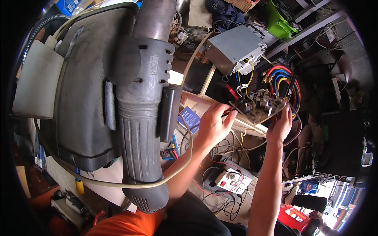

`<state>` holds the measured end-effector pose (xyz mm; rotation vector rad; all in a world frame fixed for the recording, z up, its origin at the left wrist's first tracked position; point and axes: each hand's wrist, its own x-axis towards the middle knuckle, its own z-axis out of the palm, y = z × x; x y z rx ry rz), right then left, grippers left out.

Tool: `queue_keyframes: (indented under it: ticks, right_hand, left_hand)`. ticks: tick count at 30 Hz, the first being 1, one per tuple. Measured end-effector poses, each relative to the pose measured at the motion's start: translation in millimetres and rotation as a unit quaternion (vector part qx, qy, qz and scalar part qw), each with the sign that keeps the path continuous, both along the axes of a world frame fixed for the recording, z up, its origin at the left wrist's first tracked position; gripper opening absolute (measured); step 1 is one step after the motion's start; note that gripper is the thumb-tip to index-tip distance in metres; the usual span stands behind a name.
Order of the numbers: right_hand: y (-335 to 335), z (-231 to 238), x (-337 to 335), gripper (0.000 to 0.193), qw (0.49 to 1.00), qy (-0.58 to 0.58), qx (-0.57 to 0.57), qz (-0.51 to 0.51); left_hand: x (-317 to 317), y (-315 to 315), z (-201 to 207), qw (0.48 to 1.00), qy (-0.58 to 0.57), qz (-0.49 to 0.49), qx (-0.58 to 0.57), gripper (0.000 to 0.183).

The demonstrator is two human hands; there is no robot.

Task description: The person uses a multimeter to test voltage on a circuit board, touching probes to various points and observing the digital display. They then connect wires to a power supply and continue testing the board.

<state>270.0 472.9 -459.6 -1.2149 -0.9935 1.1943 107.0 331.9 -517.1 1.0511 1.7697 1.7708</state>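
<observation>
A circuit board (264, 106) crowded with components is held up, tilted, over the edge of a wooden workbench (241, 126). My right hand (280, 126) grips its right edge, the fingers partly hidden behind it. At the left edge, my left hand (214, 126) is closed in a pinch and seems to hold the board's corner; a dark sliver shows between thumb and fingers. Yellow and blue wires (247, 76) run from the board's area up to a grey metal power supply case (235, 46). A red-handled tool (232, 91) lies just beyond the left corner.
A large heat gun (139, 157) hangs close on the left, its cable (118, 185) looping past my left forearm. Coiled red, blue and yellow hoses (284, 74) lie behind the board. Below sits a white power strip (233, 181) among tangled cords. A green bin (279, 21) stands farther back.
</observation>
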Motion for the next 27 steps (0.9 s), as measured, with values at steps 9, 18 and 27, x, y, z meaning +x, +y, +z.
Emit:
queue_keyframes:
  ticks: [9, 18, 27]
  right_hand:
    - [-46, -15, 23, 0.034, 0.967, -0.25, -0.04, 0.031]
    - [-84, 98, -40, 0.025, 0.795, -0.47, -0.031, 0.383]
    - [9, 76, -143, 0.017, 0.558, -0.572, 0.264, 0.541]
  left_hand:
    - [-9, -2, 2, 0.98, -0.088, -0.12, -0.129, 0.027]
    - [-17, -1, 3, 0.941, -0.28, -0.155, -0.109, 0.023]
    - [-23, 16, 9, 0.979, -0.19, 0.022, -0.071, 0.016]
